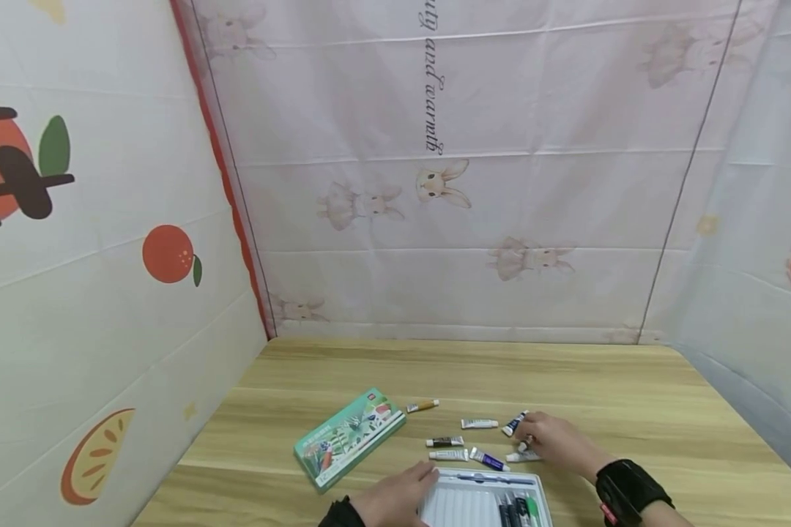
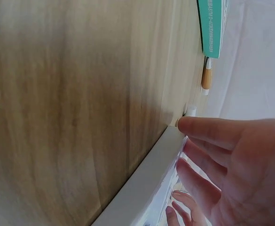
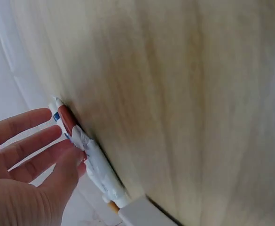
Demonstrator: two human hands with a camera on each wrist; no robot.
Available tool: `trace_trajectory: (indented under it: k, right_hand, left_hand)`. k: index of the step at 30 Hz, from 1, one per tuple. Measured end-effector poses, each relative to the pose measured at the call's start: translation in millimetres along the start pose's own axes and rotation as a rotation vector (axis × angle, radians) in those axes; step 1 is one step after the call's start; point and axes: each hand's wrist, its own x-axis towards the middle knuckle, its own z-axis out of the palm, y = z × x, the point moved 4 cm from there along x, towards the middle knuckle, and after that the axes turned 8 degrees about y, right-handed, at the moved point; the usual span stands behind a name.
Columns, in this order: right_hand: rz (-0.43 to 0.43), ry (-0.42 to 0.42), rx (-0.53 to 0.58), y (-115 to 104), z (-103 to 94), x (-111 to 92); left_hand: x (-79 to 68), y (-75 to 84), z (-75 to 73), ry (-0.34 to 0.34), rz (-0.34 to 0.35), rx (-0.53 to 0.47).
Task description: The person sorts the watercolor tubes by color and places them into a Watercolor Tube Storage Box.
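My left hand (image 1: pixel 398 498) rests at the upper left corner of a white plastic tray (image 1: pixel 542 489). In the left wrist view its fairly straight fingers (image 2: pixel 208 129) touch the tray's rim. My right hand (image 1: pixel 556 443) is low over the paint tubes right of the tray's top edge. In the right wrist view, its thumb and fingertips are right at a reddish-brown paint tube (image 3: pixel 67 120); I cannot tell whether they pinch it. A white tube (image 3: pixel 104 172) lies just below. A dark-labelled tube (image 1: pixel 514 423) lies beside the right fingertips.
Several paint tubes lie behind the tray, among them a purple one (image 1: pixel 489 460), a black-labelled one (image 1: pixel 444 442) and an ochre one (image 1: pixel 423 405). The tray holds a brush (image 1: pixel 484 479) and several tubes, one green (image 1: pixel 533 511). A green box (image 1: pixel 349 439) lies left.
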Motion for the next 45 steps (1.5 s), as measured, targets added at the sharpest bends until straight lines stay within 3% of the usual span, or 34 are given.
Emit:
trace_trajectory:
  k: [12, 18, 24, 32, 39, 45]
  right_hand:
    - [-0.057, -0.007, -0.068, 4, 5.8, -1]
    - [-0.11, 0.049, -0.124, 2, 5.0, -1]
    - [-0.093, 0.05, -0.14, 2, 4.4, -1]
    - [-0.117, 0.062, -0.139, 1, 4.5, -3]
    - [-0.082, 0.026, -0.128, -1, 1.7, -4]
    - [-0.091, 0.044, -0.12, -12, -5.5, -1]
  left_hand:
    - [-0.3, 1.4, -1.2, 0.007, -0.042, -0.029]
    - [0.2, 0.6, -0.5, -0.004, -0.069, -0.039]
    - [2.0, -0.6, -1.7, -0.023, -0.1, -0.061]
    - [1.9, -1.2, 0.4, -0.018, -0.093, -0.051]
    - [1.7, 1.0, 0.5, 0.001, -0.071, -0.014]
    - [2.7, 0.1, 0.9, -0.007, -0.092, -0.028]
